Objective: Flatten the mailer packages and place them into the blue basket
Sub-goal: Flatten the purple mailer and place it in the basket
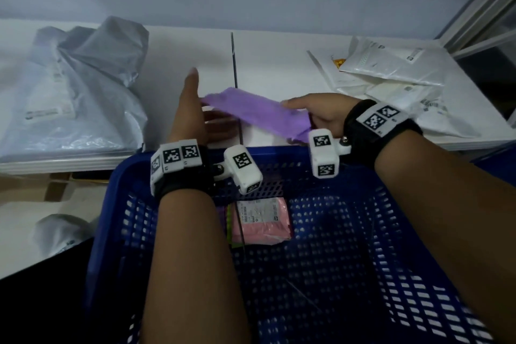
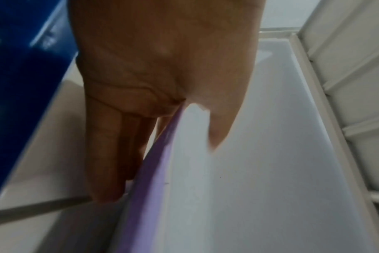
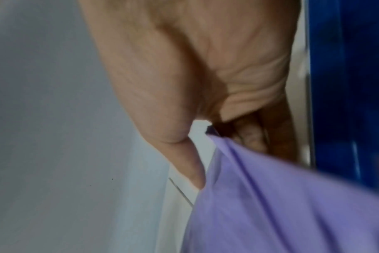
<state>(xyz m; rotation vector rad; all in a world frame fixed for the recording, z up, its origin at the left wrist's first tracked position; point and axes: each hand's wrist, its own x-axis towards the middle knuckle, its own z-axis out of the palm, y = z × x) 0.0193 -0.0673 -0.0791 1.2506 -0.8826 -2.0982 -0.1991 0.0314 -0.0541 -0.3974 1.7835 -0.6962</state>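
A crumpled purple mailer (image 1: 251, 112) hangs stretched between my two hands, just above the white table (image 1: 279, 47) and beyond the far rim of the blue basket (image 1: 391, 232). My left hand (image 1: 192, 100) stands on edge at the mailer's left end. In the left wrist view its fingers (image 2: 110, 154) lie straight along the purple mailer (image 2: 147, 179), with the thumb apart. My right hand (image 1: 315, 109) pinches the right end; the right wrist view shows the thumb (image 3: 184, 154) and curled fingers on the purple mailer (image 3: 281, 205). A pink mailer (image 1: 262, 220) lies flat in the basket.
A heap of grey mailers (image 1: 75, 78) fills the table's left side. White mailers (image 1: 391, 72) are stacked at the right. A dark seam (image 1: 234, 64) splits the tabletop. Another grey bag (image 1: 58, 232) lies on a lower surface, left of the basket.
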